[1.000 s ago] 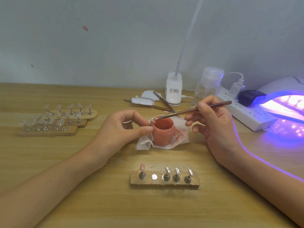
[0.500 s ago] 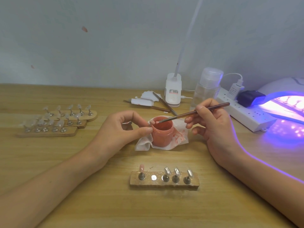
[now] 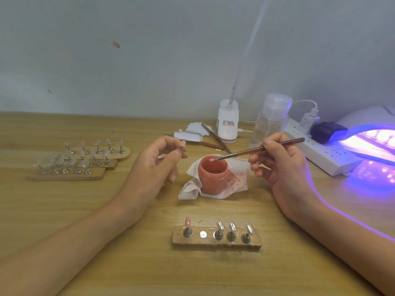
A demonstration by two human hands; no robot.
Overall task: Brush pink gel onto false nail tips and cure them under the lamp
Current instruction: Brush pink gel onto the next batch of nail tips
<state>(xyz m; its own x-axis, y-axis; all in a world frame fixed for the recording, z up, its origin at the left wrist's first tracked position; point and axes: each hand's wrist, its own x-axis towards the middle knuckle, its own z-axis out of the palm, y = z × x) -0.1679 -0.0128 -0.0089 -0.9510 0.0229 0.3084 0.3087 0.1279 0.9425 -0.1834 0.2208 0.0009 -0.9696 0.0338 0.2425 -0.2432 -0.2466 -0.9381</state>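
brush (image 3: pixel 256 149) slants handle up-right, bristles down-left in pink gel jar (image 3: pixel 212 178); right hand (image 3: pixel 282 163) pinches it; left hand (image 3: pixel 156 167) pinches pink nail tip (image 3: pixel 162 156) (mostly hidden); lamp-base label (image 3: pixel 228 123) unreadable.

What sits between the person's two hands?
In the head view, an open jar of pink gel on a stained white tissue; the brush held by the right hand reaches into its mouth.

Gel jar (image 3: pixel 212 178): open, pink-orange, upright at mid-table.
Brush (image 3: pixel 259 148): slim, brown-handled, slanted, bristles dipped just inside the jar's mouth; pinched in the right hand (image 3: pixel 280 165).
Holder (image 3: pixel 217 239): wooden block nearest the camera; one pink tip (image 3: pixel 187 221) at its left end, three clear tips (image 3: pixel 232 226) to the right, second slot bare.
Held tip (image 3: pixel 162 155): pinkish sliver pinched in the left hand (image 3: pixel 154 167).
Lamp (image 3: pixel 372 144): far right, glowing violet.
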